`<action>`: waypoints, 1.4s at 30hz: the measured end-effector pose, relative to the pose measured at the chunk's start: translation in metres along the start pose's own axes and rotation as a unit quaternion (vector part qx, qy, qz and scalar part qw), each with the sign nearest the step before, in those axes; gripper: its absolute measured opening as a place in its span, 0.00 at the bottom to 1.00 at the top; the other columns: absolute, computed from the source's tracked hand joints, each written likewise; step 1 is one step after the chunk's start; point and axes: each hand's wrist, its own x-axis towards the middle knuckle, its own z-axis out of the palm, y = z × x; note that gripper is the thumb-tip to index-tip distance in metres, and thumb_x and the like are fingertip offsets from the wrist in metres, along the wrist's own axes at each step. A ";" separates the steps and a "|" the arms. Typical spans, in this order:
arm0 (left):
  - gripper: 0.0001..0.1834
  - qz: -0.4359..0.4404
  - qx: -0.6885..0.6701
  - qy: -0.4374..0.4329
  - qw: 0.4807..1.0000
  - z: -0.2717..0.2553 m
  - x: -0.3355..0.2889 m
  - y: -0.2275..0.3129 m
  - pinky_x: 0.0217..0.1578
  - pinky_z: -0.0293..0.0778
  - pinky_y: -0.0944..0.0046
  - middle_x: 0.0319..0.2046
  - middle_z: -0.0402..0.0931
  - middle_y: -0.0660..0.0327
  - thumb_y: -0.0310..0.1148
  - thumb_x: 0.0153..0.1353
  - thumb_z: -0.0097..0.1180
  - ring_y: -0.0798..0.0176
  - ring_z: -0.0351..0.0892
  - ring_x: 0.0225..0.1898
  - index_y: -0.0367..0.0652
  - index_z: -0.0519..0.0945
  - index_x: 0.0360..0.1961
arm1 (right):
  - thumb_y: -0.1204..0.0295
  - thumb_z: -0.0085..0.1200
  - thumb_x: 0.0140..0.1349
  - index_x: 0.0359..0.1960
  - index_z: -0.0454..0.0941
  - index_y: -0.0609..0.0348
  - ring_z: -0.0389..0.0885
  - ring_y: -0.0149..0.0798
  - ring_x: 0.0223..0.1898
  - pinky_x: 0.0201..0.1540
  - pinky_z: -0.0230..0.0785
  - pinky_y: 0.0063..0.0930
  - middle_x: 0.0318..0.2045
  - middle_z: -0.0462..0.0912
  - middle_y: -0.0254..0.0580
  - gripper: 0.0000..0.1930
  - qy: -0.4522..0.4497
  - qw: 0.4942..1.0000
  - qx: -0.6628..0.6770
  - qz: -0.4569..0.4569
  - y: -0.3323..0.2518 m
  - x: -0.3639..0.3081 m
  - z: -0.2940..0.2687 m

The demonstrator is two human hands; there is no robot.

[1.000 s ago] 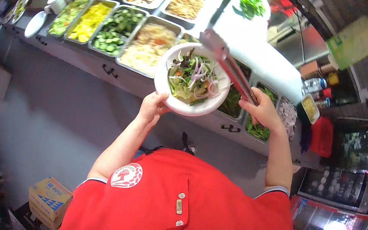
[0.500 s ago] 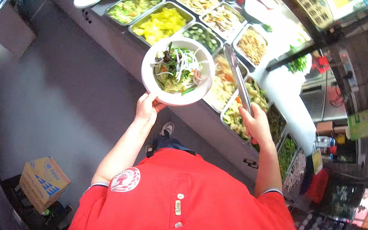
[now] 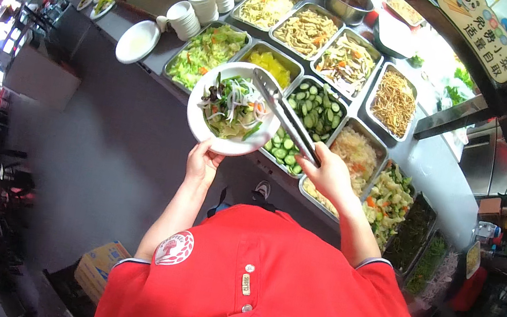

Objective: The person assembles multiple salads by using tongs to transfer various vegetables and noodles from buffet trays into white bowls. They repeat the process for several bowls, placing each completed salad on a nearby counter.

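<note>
My left hand (image 3: pixel 204 161) grips the near rim of a white bowl (image 3: pixel 194 120), tilted slightly, holding mixed vegetables (image 3: pixel 233 107) with white shreds, dark leaves and greens. In my right hand (image 3: pixel 329 172) is a pair of metal tongs (image 3: pixel 298 129), its tips over the bowl's right side near the food. Whether the tips touch the food I cannot tell. Beneath the tongs and beside the bowl lies a tray of sliced cucumber (image 3: pixel 314 108). Behind the bowl, partly covered by it, is a tray of yellow pieces (image 3: pixel 271 68).
More food trays line the counter: chopped cabbage (image 3: pixel 209 55), brown strips (image 3: pixel 393 102), pale shreds (image 3: pixel 355 153) and mixed vegetables (image 3: pixel 387 203). Stacked white cups (image 3: pixel 184 20) and an empty white plate (image 3: pixel 138 42) stand at the back left. A cardboard box (image 3: pixel 98 270) sits low at left.
The view has shifted along the counter. My right hand has brought the tongs leftward, from over the trays to the bowl's right side. My left hand still holds the bowl.
</note>
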 end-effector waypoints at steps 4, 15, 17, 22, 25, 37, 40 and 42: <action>0.12 0.003 -0.038 -0.028 0.999 -0.008 0.043 0.020 0.38 0.83 0.62 0.39 0.80 0.56 0.29 0.63 0.53 0.62 0.83 0.38 0.37 0.74 0.46 | 0.53 0.57 0.60 0.38 0.76 0.56 0.82 0.53 0.31 0.34 0.72 0.41 0.26 0.81 0.52 0.19 0.018 0.993 0.069 0.095 -0.011 0.037 -0.003; 0.12 -0.070 0.033 -0.105 0.991 -0.018 0.160 0.104 0.38 0.83 0.60 0.39 0.79 0.56 0.30 0.63 0.54 0.62 0.82 0.40 0.37 0.74 0.46 | 0.53 0.56 0.59 0.35 0.73 0.57 0.80 0.58 0.29 0.32 0.70 0.48 0.26 0.80 0.54 0.19 0.024 0.995 -0.024 0.092 -0.105 0.089 0.072; 0.12 -0.094 0.050 -0.109 0.988 -0.009 0.175 0.126 0.35 0.84 0.62 0.38 0.80 0.57 0.30 0.63 0.54 0.63 0.83 0.38 0.37 0.75 0.46 | 0.54 0.57 0.59 0.38 0.75 0.57 0.80 0.48 0.23 0.26 0.70 0.40 0.23 0.80 0.48 0.18 0.049 0.978 0.120 0.163 -0.127 0.091 0.077; 0.11 -0.132 0.066 -0.139 0.979 -0.031 0.226 0.171 0.38 0.84 0.58 0.39 0.80 0.56 0.28 0.62 0.54 0.60 0.83 0.39 0.36 0.75 0.45 | 0.53 0.59 0.59 0.38 0.75 0.59 0.74 0.32 0.15 0.19 0.68 0.27 0.19 0.76 0.38 0.20 0.077 0.915 0.161 0.362 -0.158 0.079 0.070; 0.12 -0.139 0.081 -0.150 0.976 -0.056 0.252 0.193 0.41 0.83 0.55 0.42 0.79 0.54 0.28 0.62 0.53 0.56 0.82 0.43 0.35 0.75 0.46 | 0.50 0.59 0.55 0.38 0.76 0.61 0.81 0.40 0.21 0.27 0.73 0.34 0.23 0.81 0.46 0.25 0.009 0.909 0.030 0.417 -0.154 0.072 0.080; 0.14 -0.154 0.103 -0.124 0.975 -0.111 0.268 0.230 0.42 0.81 0.63 0.45 0.78 0.56 0.28 0.64 0.51 0.63 0.80 0.45 0.35 0.74 0.49 | 0.56 0.60 0.54 0.37 0.80 0.56 0.84 0.50 0.37 0.40 0.76 0.43 0.32 0.84 0.47 0.17 -0.125 0.922 -0.237 0.279 -0.126 0.099 0.105; 0.12 -0.155 0.107 -0.124 0.974 -0.110 0.264 0.230 0.41 0.81 0.63 0.44 0.78 0.57 0.28 0.64 0.52 0.62 0.80 0.44 0.35 0.75 0.47 | 0.55 0.59 0.55 0.37 0.79 0.57 0.83 0.51 0.38 0.41 0.74 0.44 0.32 0.83 0.50 0.18 -0.135 0.924 -0.202 0.295 -0.133 0.096 0.076; 0.12 -0.142 0.109 -0.124 0.976 -0.110 0.260 0.227 0.41 0.81 0.62 0.44 0.78 0.57 0.28 0.64 0.52 0.62 0.80 0.44 0.36 0.75 0.47 | 0.54 0.59 0.55 0.36 0.78 0.57 0.82 0.51 0.38 0.41 0.73 0.44 0.31 0.83 0.50 0.18 -0.124 0.924 -0.171 0.318 -0.146 0.093 0.061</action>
